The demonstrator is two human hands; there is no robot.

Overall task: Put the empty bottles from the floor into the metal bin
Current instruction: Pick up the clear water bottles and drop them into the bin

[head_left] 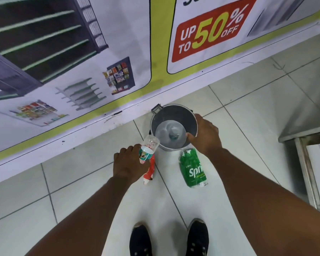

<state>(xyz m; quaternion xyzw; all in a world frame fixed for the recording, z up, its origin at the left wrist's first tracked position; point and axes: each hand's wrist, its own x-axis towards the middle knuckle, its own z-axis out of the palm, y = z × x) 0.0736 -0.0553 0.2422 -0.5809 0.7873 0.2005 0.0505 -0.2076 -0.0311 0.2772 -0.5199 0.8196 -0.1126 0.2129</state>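
A round metal bin (156, 115) stands on the tiled floor against the banner wall. Its swing lid (169, 133) is tilted inward, and a bottle shows dimly inside. My right hand (204, 135) grips the bin's right rim, thumb inside. My left hand (129, 162) holds a clear bottle with a teal label (149, 146), its base pointing toward the bin's left edge. A crushed red-labelled bottle (149, 172) lies on the floor under that hand. A green Sprite bottle (193, 168) lies flat just in front of the bin.
A printed sale banner (100, 52) covers the wall behind the bin. A metal frame or cabinet (303, 159) stands at the right. My two black shoes (169, 239) are on the tiles at the bottom.
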